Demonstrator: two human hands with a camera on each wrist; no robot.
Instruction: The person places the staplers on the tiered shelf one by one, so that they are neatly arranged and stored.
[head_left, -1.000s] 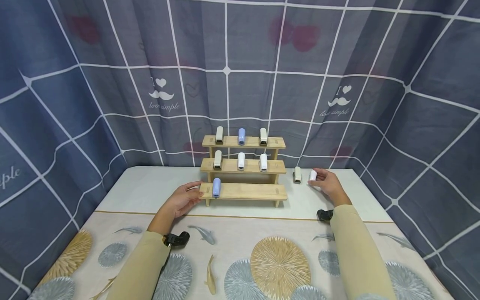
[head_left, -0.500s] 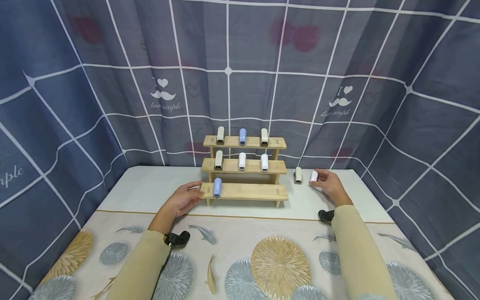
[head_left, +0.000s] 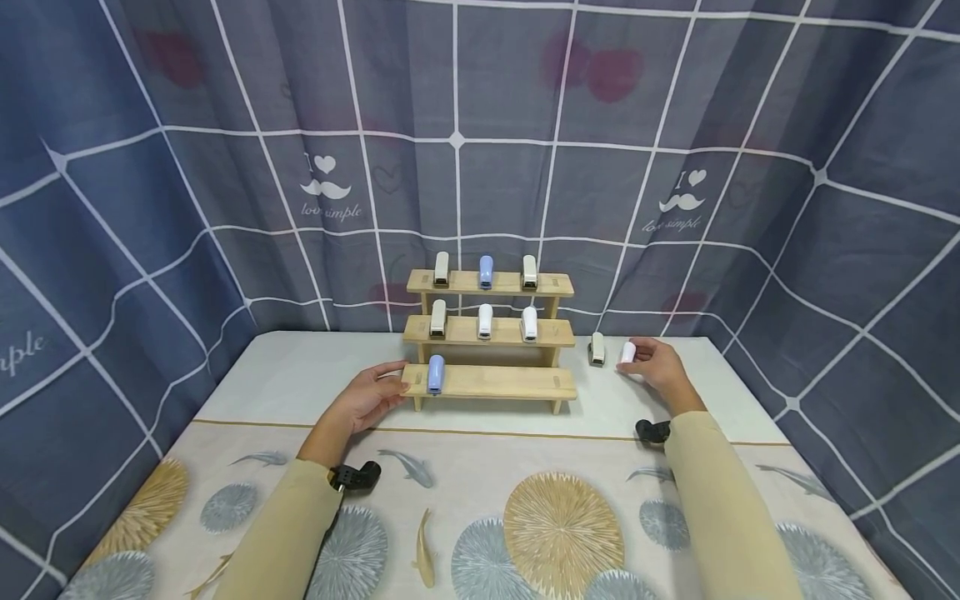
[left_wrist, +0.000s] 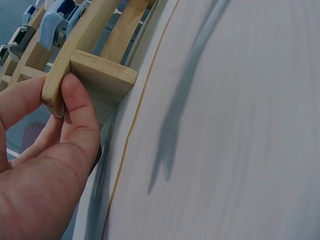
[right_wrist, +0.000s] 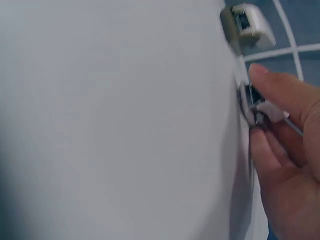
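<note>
With thumb and fingers, my left hand (head_left: 366,402) pinches the left end of the lowest tier of a wooden three-step shelf (head_left: 517,382). The left wrist view shows the thumb under that board's end. A blue mini stapler (head_left: 436,375) sits on this tier, close to the left hand. To the right of the shelf, my right hand (head_left: 657,372) pinches a white mini stapler (head_left: 627,352) between thumb and fingers. It is at the tabletop; whether it touches the surface cannot be told. Beside it stands a cream mini stapler (right_wrist: 255,25), apart from the fingers.
The middle tier carries a cream stapler (head_left: 438,319) and two white staplers, one at its center (head_left: 484,322). On the top tier, a blue stapler (head_left: 486,272) stands between two cream ones. A grid-patterned curtain (head_left: 510,192) hangs behind the white tabletop (head_left: 300,379); patterned cloth (head_left: 435,500) covers the front.
</note>
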